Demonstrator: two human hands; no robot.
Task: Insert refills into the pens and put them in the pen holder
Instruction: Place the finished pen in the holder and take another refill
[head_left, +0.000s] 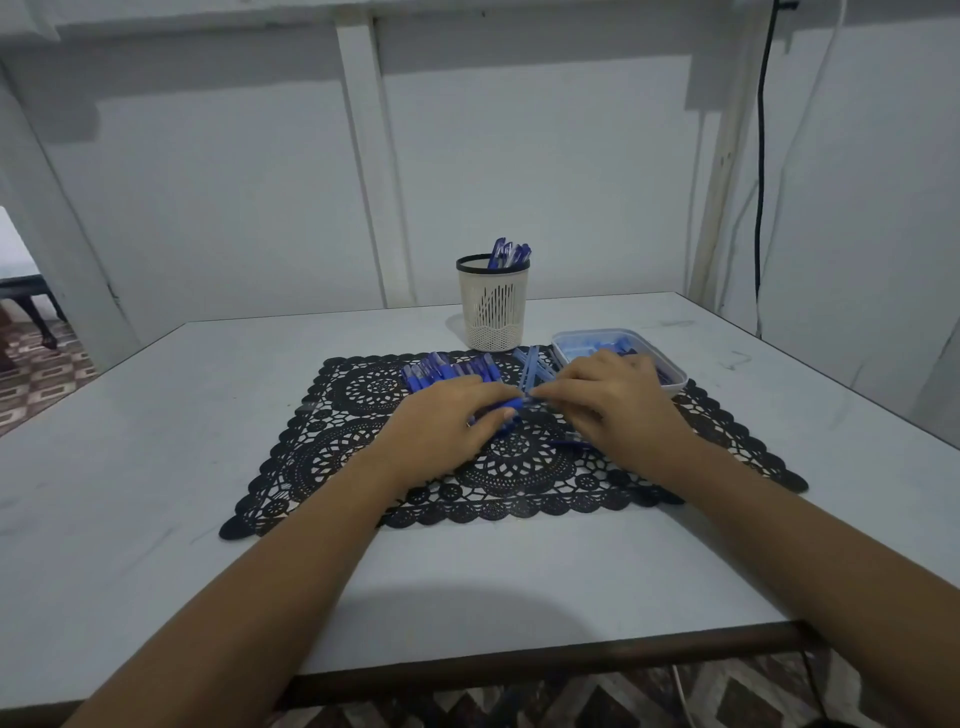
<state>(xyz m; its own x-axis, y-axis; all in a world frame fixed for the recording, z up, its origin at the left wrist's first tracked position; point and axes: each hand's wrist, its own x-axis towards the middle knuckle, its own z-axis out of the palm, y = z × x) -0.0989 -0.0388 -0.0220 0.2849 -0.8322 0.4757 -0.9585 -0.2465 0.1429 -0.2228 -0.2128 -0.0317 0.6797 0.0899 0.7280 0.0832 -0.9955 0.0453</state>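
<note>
Left hand (447, 415) meets right hand (608, 400), a pen (511, 404) seemingly pinched between.

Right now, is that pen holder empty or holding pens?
Not empty: blue pens poke up above the black rim of the pen holder.

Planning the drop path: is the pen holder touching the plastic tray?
Apart. The head view shows a strip of bare table between the pen holder and the tray on its right.
</note>
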